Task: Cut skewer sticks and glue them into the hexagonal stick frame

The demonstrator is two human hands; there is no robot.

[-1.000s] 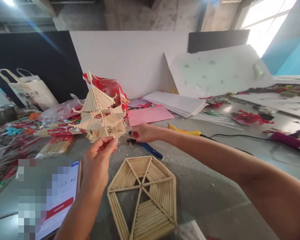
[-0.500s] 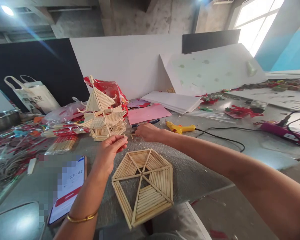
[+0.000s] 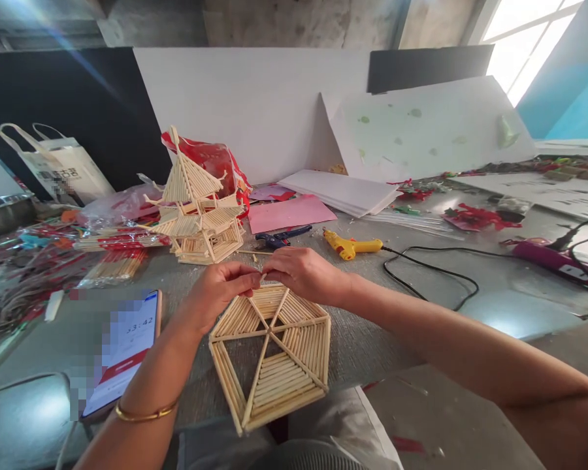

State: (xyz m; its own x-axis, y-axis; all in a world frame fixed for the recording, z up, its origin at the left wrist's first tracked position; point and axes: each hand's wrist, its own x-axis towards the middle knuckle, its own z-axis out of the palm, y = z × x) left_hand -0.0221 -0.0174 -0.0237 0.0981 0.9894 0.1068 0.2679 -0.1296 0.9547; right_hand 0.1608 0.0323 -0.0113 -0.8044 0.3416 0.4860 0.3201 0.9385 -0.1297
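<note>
My left hand [image 3: 228, 287] and my right hand [image 3: 301, 271] meet over the far edge of a many-sided wooden stick panel [image 3: 290, 391]. Fingertips of both hands pinch a short pale piece of wooden stick [image 3: 263, 277], mostly hidden by the fingers. Spokes divide the panel into wedges; several are filled with rows of sticks, and the near-left wedge is largely open. Just beyond my hands lie dark-handled pliers [image 3: 281, 237] and a loose thin stick [image 3: 247, 252]. A tiered stick pagoda model [image 3: 196, 196] stands behind my left hand.
A yellow glue gun [image 3: 350, 245] lies to the right, its black cord running to a purple power strip [image 3: 549, 258]. On the left are a phone [image 3: 122, 359] and bundled sticks [image 3: 112, 267]. Pink paper [image 3: 291, 212] and white boards [image 3: 343, 189] lie at the back.
My right hand has come back from beside the pliers to meet my left hand. My left hand has shifted slightly right, and both now pinch at one spot. The view has shifted a little.
</note>
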